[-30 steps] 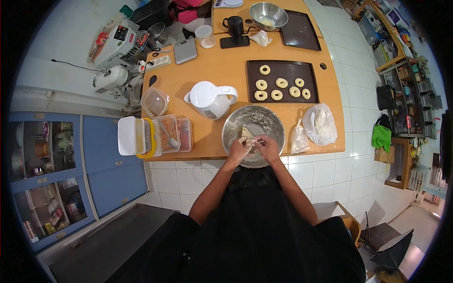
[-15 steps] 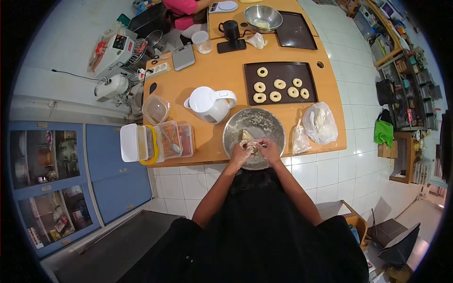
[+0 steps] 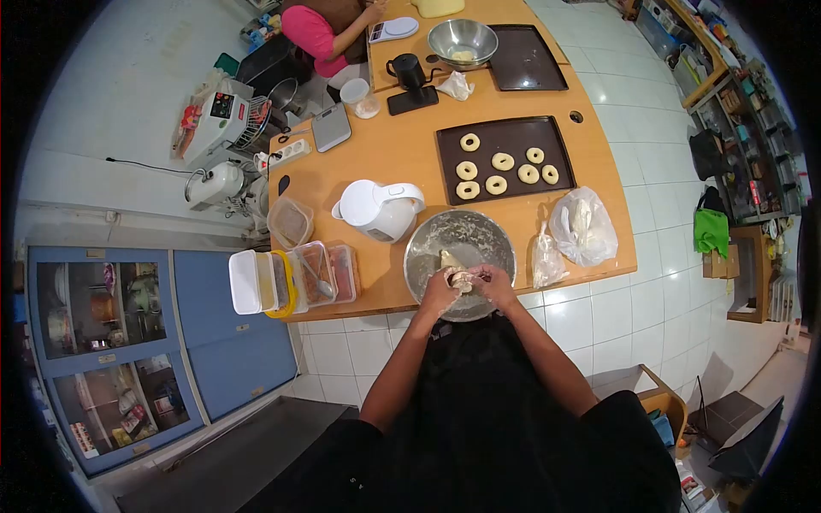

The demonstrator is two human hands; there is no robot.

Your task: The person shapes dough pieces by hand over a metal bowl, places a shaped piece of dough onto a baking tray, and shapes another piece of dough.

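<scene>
A large metal mixing bowl point(image 3: 422, 248) stands at the table's front edge, its inner wall smeared with dough residue. Over it, both hands work a pale lump of dough point(image 3: 463, 280). My left hand point(image 3: 440, 291) curls its fingers around the lump's left side. From the right, my right hand point(image 3: 494, 287) pinches the same lump; both hands are coated with flour or dough. Another pale piece point(image 3: 449, 259) shows in the bowl just beyond the fingers. Beyond the bowl lies a dark baking tray point(image 3: 552, 132) bearing several ring-shaped doughs point(image 3: 503, 161).
A white electric kettle point(image 3: 376, 209) stands left of the bowl, near plastic food containers point(image 3: 248, 286). To the right are plastic bags point(image 3: 584, 227). A second metal bowl point(image 3: 463, 43), another tray point(image 3: 528, 60) and a person in a pink sleeve point(image 3: 310, 38) are farther back.
The view has shifted slightly, so the table sits lower in the picture. My fingers have closed further round the dough, and more of the other person's arm shows.
</scene>
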